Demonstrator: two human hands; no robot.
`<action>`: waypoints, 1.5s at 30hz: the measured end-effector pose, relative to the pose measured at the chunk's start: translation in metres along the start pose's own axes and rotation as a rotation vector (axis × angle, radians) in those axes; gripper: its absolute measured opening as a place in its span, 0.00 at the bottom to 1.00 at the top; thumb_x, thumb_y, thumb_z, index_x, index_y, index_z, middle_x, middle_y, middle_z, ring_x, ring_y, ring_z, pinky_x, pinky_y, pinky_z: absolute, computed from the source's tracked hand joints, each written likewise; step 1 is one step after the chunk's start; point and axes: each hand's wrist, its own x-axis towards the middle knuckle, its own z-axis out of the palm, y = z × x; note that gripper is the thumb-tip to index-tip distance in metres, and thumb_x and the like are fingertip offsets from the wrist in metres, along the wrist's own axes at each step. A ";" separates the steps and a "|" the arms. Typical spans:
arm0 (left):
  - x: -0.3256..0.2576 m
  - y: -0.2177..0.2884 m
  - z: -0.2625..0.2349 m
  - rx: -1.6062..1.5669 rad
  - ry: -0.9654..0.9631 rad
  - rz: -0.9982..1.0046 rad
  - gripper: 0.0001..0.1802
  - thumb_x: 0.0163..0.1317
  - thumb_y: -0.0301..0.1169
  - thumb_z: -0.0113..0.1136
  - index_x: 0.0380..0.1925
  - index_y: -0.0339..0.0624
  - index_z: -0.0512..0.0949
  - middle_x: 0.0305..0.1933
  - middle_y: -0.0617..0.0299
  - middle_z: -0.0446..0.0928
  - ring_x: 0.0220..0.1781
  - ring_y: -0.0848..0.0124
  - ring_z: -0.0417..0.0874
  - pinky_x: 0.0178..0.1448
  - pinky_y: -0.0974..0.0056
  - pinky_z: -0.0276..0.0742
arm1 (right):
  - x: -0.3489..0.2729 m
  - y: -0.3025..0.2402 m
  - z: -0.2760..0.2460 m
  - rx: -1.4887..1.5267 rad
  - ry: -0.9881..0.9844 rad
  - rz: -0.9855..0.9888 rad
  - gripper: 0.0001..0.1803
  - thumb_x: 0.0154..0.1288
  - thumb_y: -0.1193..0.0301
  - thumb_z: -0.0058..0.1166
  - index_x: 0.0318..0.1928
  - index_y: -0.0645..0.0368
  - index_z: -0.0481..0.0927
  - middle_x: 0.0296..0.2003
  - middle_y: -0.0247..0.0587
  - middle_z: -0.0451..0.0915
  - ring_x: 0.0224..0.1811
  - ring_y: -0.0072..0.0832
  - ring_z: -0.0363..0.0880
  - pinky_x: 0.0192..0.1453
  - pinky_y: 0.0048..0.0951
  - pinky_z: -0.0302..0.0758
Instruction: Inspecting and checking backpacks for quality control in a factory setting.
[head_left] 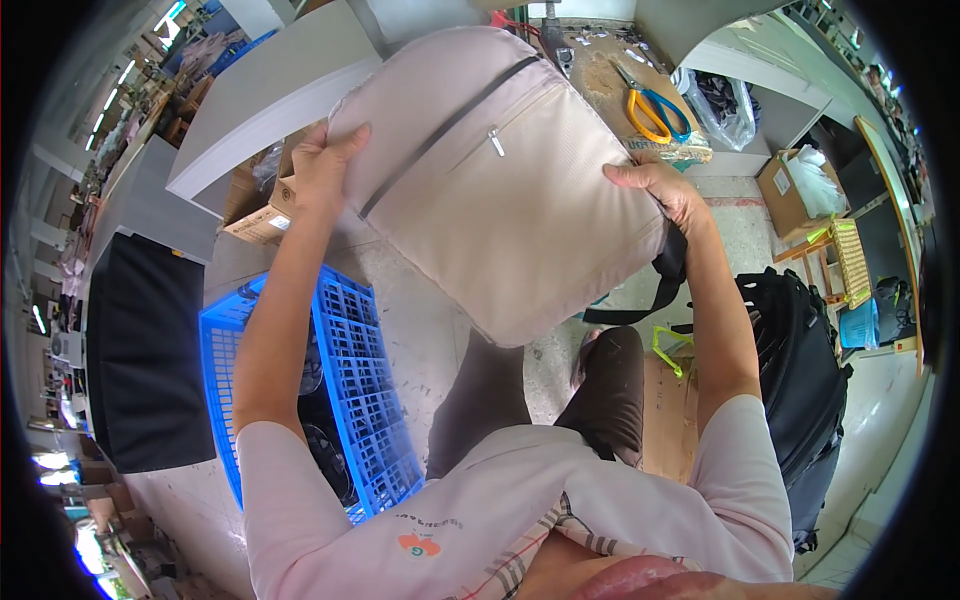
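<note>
Both hands hold up a beige fabric bag (530, 190) with raw, frayed edges, tilted above my lap. A dark strip runs slantwise across it, and a short zipper with a silver pull (496, 141) lies beside that strip. My left hand (328, 165) is closed on its left edge, thumb on the near face. On the right edge, my right hand (660, 188) grips with the thumb on top and the fingers mostly hidden behind. A black webbing strap (655, 285) hangs from the bag below my right hand.
Scissors with yellow and blue handles (655, 115) lie on the worn bench (595, 85) beyond the bag. Left of my legs stands a blue plastic crate (365, 390) holding dark items. A black backpack (800, 370) stands at right; cardboard boxes (800, 195) sit farther off.
</note>
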 end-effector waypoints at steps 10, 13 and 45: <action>-0.016 -0.003 0.014 -0.058 -0.047 -0.014 0.15 0.42 0.22 0.63 0.34 0.35 0.75 0.31 0.60 0.76 0.29 0.75 0.76 0.33 0.71 0.73 | -0.016 0.018 -0.005 0.091 0.072 0.005 0.24 0.46 0.69 0.62 0.43 0.70 0.71 0.34 0.41 0.77 0.31 0.25 0.77 0.38 0.23 0.75; -0.020 -0.005 0.016 -0.040 -0.030 0.003 0.15 0.43 0.22 0.62 0.34 0.35 0.74 0.31 0.61 0.76 0.27 0.75 0.75 0.32 0.71 0.73 | -0.021 0.020 -0.007 0.094 0.083 0.031 0.25 0.46 0.69 0.63 0.43 0.70 0.71 0.34 0.41 0.77 0.31 0.25 0.77 0.37 0.22 0.75; -0.246 0.053 -0.217 -0.397 0.360 -0.047 0.37 0.43 0.34 0.65 0.52 0.27 0.61 0.51 0.50 0.68 0.52 0.56 0.68 0.58 0.53 0.61 | -0.136 0.120 0.193 0.317 -0.664 -0.170 0.37 0.47 0.60 0.62 0.54 0.65 0.61 0.44 0.43 0.70 0.46 0.26 0.69 0.49 0.28 0.67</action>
